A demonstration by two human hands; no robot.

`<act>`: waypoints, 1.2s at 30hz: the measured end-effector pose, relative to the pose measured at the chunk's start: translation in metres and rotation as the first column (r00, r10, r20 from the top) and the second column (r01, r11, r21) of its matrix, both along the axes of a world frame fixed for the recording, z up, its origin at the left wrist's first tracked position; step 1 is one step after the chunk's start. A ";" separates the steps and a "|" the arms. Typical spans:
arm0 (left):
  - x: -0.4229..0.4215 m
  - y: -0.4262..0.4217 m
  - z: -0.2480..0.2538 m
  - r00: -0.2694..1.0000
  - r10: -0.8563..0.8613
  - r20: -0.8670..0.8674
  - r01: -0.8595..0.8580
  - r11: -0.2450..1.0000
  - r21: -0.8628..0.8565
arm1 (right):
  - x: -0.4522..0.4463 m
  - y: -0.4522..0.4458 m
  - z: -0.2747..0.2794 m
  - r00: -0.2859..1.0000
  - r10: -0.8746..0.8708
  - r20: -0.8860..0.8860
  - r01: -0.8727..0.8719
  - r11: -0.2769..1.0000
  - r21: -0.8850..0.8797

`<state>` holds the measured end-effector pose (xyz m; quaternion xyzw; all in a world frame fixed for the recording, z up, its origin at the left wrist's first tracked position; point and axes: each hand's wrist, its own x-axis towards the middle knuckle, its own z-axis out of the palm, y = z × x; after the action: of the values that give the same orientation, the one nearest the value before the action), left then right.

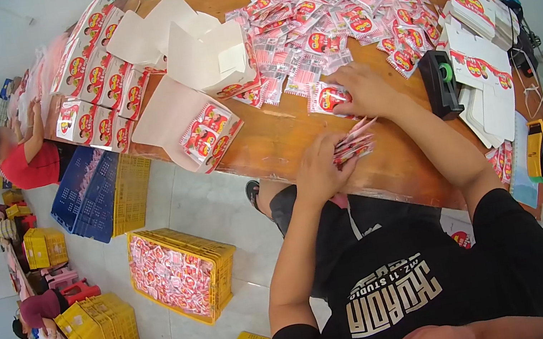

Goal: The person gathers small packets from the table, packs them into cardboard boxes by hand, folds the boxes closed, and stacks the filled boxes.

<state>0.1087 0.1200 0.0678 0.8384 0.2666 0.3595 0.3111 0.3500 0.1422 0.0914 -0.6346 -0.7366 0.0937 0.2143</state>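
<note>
My left hand (pixel 324 169) is closed round a small stack of red-and-white packets (pixel 353 145) near the table's front edge. Farther in, my right hand (pixel 365 91) has its fingers on a single packet (pixel 329 97) lying on the wooden table (pixel 399 154). Behind it spreads a big loose pile of the same packets (pixel 361 19). To the left, an open white box (pixel 208 137) holds several packets. Two more open boxes, one of them (pixel 208 57) with its inside showing, stand behind that one.
Closed printed boxes (pixel 98 84) are stacked at the table's left. A black tape dispenser (pixel 442 85) and flat cartons (pixel 478 64) lie at the right. On the floor stands a yellow crate (pixel 220 269) of packets. Co-workers, one in a red shirt (pixel 31 165), are at the far left.
</note>
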 end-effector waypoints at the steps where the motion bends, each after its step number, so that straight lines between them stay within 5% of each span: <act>1: 0.000 -0.001 0.000 1.000 0.001 -0.001 -0.001 1.000 0.000 | -0.001 -0.001 -0.001 1.000 0.001 -0.001 -0.001 1.000 0.000; 7: -0.001 0.002 0.002 1.000 0.001 -0.004 -0.001 1.000 0.028 | 0.001 -0.017 0.004 1.000 0.010 0.011 -0.010 1.000 -0.009; 12: 0.002 0.001 0.006 0.991 0.128 0.027 -0.131 0.970 0.205 | 0.001 -0.039 0.023 0.893 0.046 -0.447 -0.147 0.970 -0.196; 16: 0.001 0.002 -0.004 0.996 0.084 0.018 -0.085 0.990 0.111 | -0.004 -0.048 0.028 0.764 -0.028 -0.645 -0.293 0.875 -0.385; 19: -0.001 0.002 -0.005 0.999 -0.001 0.050 0.000 1.000 0.030 | 0.001 -0.041 0.017 0.719 -0.121 -0.684 -0.266 0.862 -0.432; 21: -0.001 -0.002 -0.002 0.998 0.060 -0.003 -0.060 0.998 -0.027 | 0.001 -0.028 0.002 0.631 -0.241 -0.738 -0.036 0.940 -0.338; 22: -0.001 -0.001 -0.002 0.998 0.061 -0.003 -0.061 0.998 -0.027 | 0.003 -0.020 0.008 0.754 -0.362 -0.548 0.216 0.924 -0.314; 23: -0.001 0.000 -0.001 0.999 0.046 -0.001 -0.046 0.999 0.001 | 0.006 -0.015 0.006 0.754 -0.363 -0.548 0.217 0.924 -0.314; 25: 0.001 0.002 0.002 1.000 0.027 0.004 -0.027 0.999 0.035 | 0.011 -0.005 -0.006 0.862 -0.459 -0.213 0.458 0.887 -0.061; 26: 0.001 0.002 0.003 1.000 0.022 -0.007 -0.022 0.999 0.035 | 0.015 -0.001 -0.015 0.900 -0.436 -0.022 0.437 0.898 0.048; 32: 0.000 0.002 0.003 1.000 0.011 -0.001 -0.011 0.999 0.032 | 0.027 0.014 0.000 0.951 -0.293 -0.103 0.263 0.936 -0.235; 36: -0.001 0.002 0.003 1.000 -0.002 0.003 0.002 1.000 0.016 | 0.029 0.028 -0.007 0.959 -0.230 -0.166 0.223 0.973 -0.060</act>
<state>0.1077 0.1220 0.0710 0.8405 0.2623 0.3627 0.3053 0.3787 0.1704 0.0841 -0.7084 -0.6360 0.1379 0.2733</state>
